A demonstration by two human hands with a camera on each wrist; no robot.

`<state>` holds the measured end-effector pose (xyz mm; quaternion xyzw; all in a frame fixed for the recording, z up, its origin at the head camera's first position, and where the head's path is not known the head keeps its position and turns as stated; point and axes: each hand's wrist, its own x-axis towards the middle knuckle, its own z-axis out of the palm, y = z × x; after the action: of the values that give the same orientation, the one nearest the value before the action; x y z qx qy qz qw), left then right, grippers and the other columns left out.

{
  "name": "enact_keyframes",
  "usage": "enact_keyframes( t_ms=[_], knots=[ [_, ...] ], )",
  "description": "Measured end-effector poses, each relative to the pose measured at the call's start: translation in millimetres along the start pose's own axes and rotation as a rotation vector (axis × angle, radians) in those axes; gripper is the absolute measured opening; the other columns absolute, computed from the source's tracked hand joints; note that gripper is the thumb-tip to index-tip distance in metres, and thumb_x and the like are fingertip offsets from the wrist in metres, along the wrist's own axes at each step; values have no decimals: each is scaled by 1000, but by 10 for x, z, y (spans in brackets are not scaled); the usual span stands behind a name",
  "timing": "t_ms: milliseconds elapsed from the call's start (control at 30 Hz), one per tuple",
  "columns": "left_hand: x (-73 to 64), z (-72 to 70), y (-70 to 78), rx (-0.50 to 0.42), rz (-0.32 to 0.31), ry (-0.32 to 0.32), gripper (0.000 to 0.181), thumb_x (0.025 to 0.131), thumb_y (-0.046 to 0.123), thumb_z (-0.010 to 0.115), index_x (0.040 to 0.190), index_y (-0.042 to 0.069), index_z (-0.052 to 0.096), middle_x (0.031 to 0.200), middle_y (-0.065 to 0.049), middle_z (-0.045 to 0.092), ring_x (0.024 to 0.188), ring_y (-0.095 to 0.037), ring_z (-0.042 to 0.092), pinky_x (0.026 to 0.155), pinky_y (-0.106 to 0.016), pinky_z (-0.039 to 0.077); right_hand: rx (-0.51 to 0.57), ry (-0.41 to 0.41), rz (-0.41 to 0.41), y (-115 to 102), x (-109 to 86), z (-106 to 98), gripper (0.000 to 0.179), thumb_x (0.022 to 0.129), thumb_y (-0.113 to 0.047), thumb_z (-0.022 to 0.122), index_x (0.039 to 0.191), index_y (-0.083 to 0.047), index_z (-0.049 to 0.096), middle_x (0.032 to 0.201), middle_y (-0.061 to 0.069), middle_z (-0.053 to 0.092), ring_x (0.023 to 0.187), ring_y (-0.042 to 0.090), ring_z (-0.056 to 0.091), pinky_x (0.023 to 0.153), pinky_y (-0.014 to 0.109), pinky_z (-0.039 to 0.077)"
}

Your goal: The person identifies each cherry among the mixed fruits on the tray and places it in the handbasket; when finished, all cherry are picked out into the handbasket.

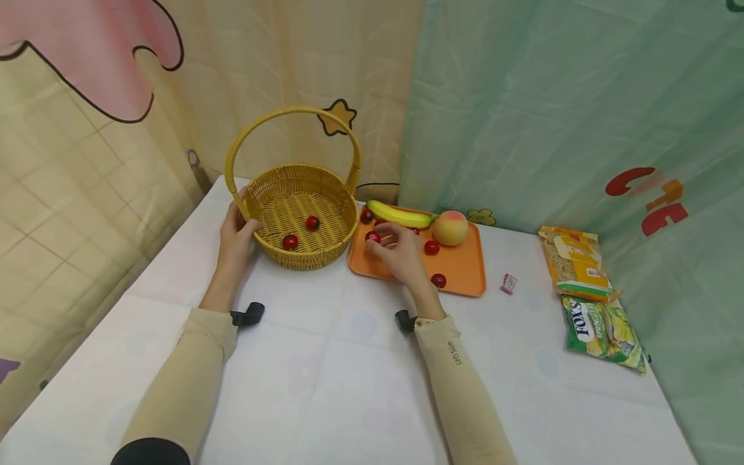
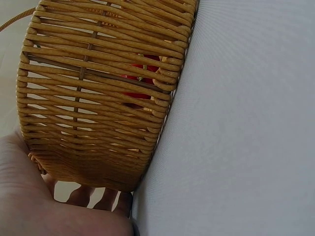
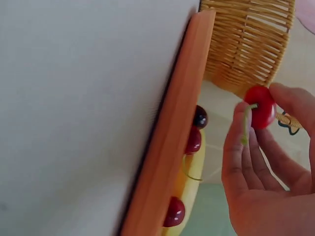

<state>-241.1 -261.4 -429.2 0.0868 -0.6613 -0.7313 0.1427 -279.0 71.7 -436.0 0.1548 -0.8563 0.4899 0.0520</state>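
Note:
My left hand (image 1: 234, 242) grips the near-left side of a yellow woven basket (image 1: 308, 258), thumb over the rim and fingers outside the wall. Two red cherries lie apart on the basket floor, one cherry (image 1: 312, 223) farther back and another cherry (image 1: 290, 242) nearer. Over the left part of an orange tray (image 1: 462, 274), my right hand (image 1: 407, 255) pinches a red cherry (image 3: 261, 105) with a green stem between thumb and fingertips. On the tray are a banana (image 1: 401, 215), a peach (image 1: 450, 228) and several more cherries, including a cherry (image 1: 438, 280) near the front edge.
A small pink wrapped candy (image 1: 508, 283) lies right of the tray. Farther right, a yellow food bag (image 1: 581, 265) and a green FOX'S bag (image 1: 604, 332) lie near the table's edge. The basket's tall handle (image 1: 290, 111) arches upward; curtains (image 1: 552, 116) hang behind.

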Motion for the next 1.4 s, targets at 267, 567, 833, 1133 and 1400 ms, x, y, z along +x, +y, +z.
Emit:
enact_keyframes(
  t_ms=[267, 567, 833, 1133, 1400],
  knots=[
    [-5, -7, 26, 4, 1, 2, 78, 96, -2, 53, 166, 26, 34, 172, -8, 32, 151, -25, 35, 98, -11, 42, 34, 148, -140, -222, 19, 24, 33, 92, -20, 83, 120, -5, 75, 107, 10, 76, 91, 23, 72, 83, 36, 62],
    [0, -17, 8, -15, -5, 1, 78, 96, -1, 52, 166, 26, 34, 173, -8, 31, 152, -25, 34, 97, -10, 42, -14, 39, -321, -500, -68, 234, 37, 92, -15, 82, 126, -3, 74, 111, 13, 72, 92, 25, 73, 82, 34, 62],
    [56, -28, -65, -19, -2, 5, 78, 96, -2, 53, 166, 27, 35, 172, -7, 32, 150, -23, 35, 99, -12, 42, 53, -9, -364, -476, -83, 316, 39, 95, -9, 77, 131, 3, 69, 113, 23, 70, 97, 36, 72, 84, 50, 62],
    [152, -45, -199, 3, 10, 17, 77, 97, -1, 52, 166, 31, 35, 172, -4, 32, 151, -22, 35, 112, -21, 38, 0, 188, -302, -258, 4, 184, 30, 94, -3, 75, 123, 6, 73, 116, 24, 74, 104, 39, 72, 92, 50, 59],
    [6, -15, -15, 36, -3, 3, 77, 97, -1, 52, 166, 25, 34, 173, -5, 31, 155, -25, 33, 121, -30, 34, -43, 246, -16, -25, 17, 35, 40, 95, -10, 76, 133, 2, 68, 131, 24, 67, 121, 40, 63, 105, 50, 52]
  ],
)
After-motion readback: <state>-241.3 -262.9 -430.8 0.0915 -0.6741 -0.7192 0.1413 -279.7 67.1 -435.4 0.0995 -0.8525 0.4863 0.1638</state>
